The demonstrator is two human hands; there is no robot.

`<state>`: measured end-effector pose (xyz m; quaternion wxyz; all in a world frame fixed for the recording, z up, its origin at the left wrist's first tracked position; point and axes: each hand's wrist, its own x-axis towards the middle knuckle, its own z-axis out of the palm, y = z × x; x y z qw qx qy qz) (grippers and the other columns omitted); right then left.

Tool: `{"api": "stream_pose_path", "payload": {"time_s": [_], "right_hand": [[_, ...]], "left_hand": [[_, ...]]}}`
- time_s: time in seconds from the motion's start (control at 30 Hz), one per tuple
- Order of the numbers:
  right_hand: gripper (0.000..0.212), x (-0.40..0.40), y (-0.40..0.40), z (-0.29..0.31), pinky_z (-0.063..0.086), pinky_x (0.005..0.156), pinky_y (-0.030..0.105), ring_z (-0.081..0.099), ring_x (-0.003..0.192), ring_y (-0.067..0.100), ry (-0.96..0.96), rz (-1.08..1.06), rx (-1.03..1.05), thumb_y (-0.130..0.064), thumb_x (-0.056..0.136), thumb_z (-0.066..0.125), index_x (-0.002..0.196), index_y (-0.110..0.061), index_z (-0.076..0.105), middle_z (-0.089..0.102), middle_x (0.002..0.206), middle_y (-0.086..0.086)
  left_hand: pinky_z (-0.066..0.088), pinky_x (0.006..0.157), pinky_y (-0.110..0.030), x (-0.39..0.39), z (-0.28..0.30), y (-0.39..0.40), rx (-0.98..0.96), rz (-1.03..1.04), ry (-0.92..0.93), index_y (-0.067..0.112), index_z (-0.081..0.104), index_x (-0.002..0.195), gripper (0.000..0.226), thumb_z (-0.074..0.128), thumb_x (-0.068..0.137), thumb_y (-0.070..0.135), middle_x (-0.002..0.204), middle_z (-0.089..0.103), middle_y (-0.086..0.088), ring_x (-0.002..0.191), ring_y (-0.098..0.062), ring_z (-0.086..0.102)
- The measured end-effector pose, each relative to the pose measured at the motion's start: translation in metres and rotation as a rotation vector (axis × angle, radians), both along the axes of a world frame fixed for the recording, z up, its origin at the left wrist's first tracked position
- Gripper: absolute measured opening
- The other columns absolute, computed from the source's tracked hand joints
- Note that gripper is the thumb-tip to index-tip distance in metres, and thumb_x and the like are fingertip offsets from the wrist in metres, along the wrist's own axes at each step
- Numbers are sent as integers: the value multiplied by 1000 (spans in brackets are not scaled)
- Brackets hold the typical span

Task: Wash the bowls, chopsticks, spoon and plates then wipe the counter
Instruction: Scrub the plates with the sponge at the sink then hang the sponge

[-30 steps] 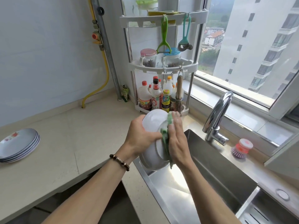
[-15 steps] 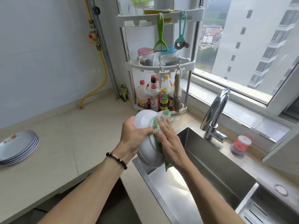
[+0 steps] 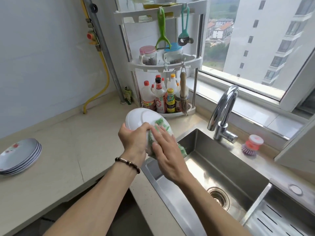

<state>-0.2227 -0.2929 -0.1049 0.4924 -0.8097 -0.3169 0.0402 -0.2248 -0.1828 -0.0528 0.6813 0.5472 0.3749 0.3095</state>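
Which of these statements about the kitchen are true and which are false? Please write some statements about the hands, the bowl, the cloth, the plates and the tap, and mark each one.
1. The left hand holds the white bowl. True.
2. The right hand presses a green cloth against the bowl. True.
3. The stack of plates lies in the sink. False: it sits on the counter, far left.
4. Water runs from the tap. False: no stream is visible.
5. A pink dish brush stands right of the tap. True.
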Motion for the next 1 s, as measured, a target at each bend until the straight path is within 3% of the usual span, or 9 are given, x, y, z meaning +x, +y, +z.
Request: {"api": "stream_pose_path", "payload": {"time_s": [0.17,0.3,0.47,0.6,0.67,0.7,0.77,0.87,1.0], "right_hand": [[60,21,3,-11,2,125,31,0,155,12,223,-237,58,-44,102,22,157,-23,30,15,165,-10],[62,-20,14,-13,-3,123,26,-7,152,3,149,-200,80,-48,99,22,158,-29,22,8,160,-21],[57,13,11,-12,14,123,32,17,153,14,430,-397,194,-41,106,23,159,-19,25,22,166,1],[67,-12,24,-6,10,125,35,12,154,16,350,-304,163,-46,100,20,158,-13,23,20,165,2],[57,-3,22,-13,24,122,44,33,145,25,471,-309,157,-48,98,19,141,-21,46,40,155,5],[45,7,23,-14,35,113,52,47,129,31,545,-337,153,-47,98,19,114,-21,53,55,137,8],[38,30,25,-11,43,97,57,56,107,38,565,-359,154,-42,102,20,85,-21,47,60,101,8],[50,33,40,4,40,108,46,53,124,25,308,-193,217,-47,101,24,122,-22,63,61,130,5],[53,-7,67,10,15,124,33,19,150,5,-46,33,287,-47,104,22,153,-30,34,26,159,-14]], "left_hand": [[49,44,-18,-8,0,-10,10,-42,22,6,60,104,38,75,72,-9,88,67,-4,70,-15,65],[49,46,-19,-6,1,-11,39,-10,31,5,59,101,35,75,73,-7,88,66,-5,72,-20,66],[50,47,-17,-19,0,-16,72,-66,6,8,60,103,39,74,72,-10,93,68,-4,74,-14,65],[54,56,-24,-29,3,-7,83,-33,17,10,62,103,39,76,71,-7,95,69,-4,80,-19,67],[57,64,-30,-41,4,-2,137,-93,57,13,63,103,41,77,70,-7,97,70,-3,85,-20,68],[58,66,-31,-50,5,1,171,-143,72,15,63,103,42,77,70,-8,98,70,-2,86,-19,69],[60,69,-33,-65,4,7,213,-253,94,18,65,104,47,81,64,-2,97,73,-1,89,-19,70],[61,81,-42,-84,8,21,245,-308,107,18,66,101,50,77,53,8,96,75,0,91,-21,72],[61,79,-44,-97,21,43,425,-297,127,14,66,99,49,76,50,10,98,73,-7,93,-27,71]]}}
